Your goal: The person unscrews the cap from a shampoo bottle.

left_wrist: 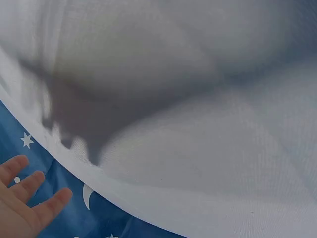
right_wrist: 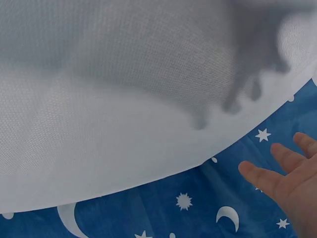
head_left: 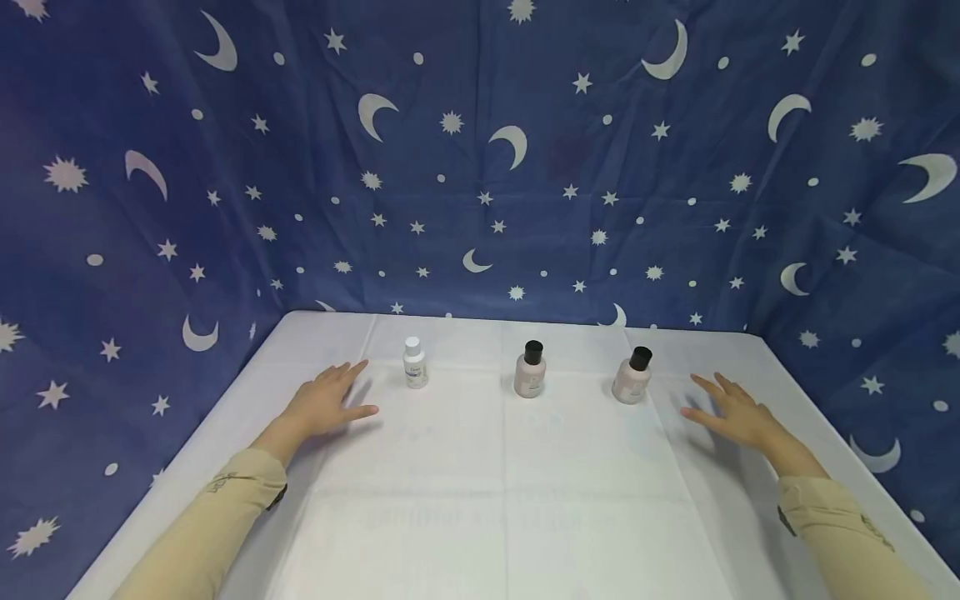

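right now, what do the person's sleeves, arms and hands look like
The left hand and right hand are bare. The beige fabric left sleeve and matching right sleeve bear small dark markings, illegible here; a small dark piece shows beneath each cuff.

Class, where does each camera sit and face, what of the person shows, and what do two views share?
Head: on the head, facing forward and down at three bottles on white cloth; left hand, right hand and sleeves show.
Left wrist: on that wrist, facing cloth and blue fabric; left hand partly shows, lower left.
Right wrist: on that wrist, facing cloth and fabric; right hand partly shows, lower right.
Both wrist views share cloth, fabric and shadow.
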The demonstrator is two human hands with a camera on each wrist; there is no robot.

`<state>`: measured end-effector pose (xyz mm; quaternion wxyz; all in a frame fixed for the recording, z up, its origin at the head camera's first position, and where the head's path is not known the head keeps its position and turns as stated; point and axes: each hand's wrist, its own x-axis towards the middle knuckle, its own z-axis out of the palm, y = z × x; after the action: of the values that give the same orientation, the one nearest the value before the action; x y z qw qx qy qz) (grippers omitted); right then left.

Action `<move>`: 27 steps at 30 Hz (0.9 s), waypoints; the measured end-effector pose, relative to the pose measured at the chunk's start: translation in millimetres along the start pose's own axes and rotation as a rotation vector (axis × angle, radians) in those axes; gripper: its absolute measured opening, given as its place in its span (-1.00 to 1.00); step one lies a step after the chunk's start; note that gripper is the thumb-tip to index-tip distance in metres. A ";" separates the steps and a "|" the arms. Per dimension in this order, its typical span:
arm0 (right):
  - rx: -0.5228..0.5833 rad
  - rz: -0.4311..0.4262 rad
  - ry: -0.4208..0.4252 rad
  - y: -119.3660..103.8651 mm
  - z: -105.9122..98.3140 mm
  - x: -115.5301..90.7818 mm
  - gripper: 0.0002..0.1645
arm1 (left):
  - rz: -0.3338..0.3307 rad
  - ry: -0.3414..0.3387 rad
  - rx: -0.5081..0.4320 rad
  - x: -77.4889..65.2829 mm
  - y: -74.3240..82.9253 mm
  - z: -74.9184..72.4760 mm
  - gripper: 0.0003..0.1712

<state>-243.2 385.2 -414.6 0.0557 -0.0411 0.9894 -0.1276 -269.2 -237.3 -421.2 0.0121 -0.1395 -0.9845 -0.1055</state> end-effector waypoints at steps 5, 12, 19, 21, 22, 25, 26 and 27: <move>0.003 0.019 -0.014 4.4 4.8 -1.6 0.03 | 0.041 0.050 -0.013 -0.5 -1.6 8.8 -0.04; -0.013 -0.048 0.058 2.5 4.2 -2.1 -0.06 | 0.082 0.090 0.012 5.7 2.2 6.1 -0.27; -0.067 -0.108 0.104 -2.2 4.3 1.7 -0.26 | 0.078 0.081 0.029 4.8 3.7 2.5 -0.45; -0.062 -0.116 0.109 -3.1 4.4 2.1 -0.32 | 0.065 0.079 0.024 3.9 3.4 4.0 -0.49; -0.060 -0.119 0.110 -3.3 4.0 2.3 -0.36 | 0.060 0.079 0.021 4.3 3.5 4.4 -0.51; -0.056 -0.134 0.118 -4.5 3.2 2.5 -0.45 | 0.044 0.078 0.015 5.1 3.7 5.4 -0.58; -0.058 -0.143 0.122 -4.8 3.0 2.8 -0.48 | 0.041 0.080 0.012 5.4 3.7 5.4 -0.60; -0.061 -0.148 0.126 -5.3 2.8 3.0 -0.50 | 0.041 0.083 0.010 5.8 3.8 5.1 -0.62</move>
<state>-245.4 379.1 -416.3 -0.0173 -0.1077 0.9886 -0.1037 -273.7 -231.0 -425.1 0.0560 -0.1551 -0.9806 -0.1059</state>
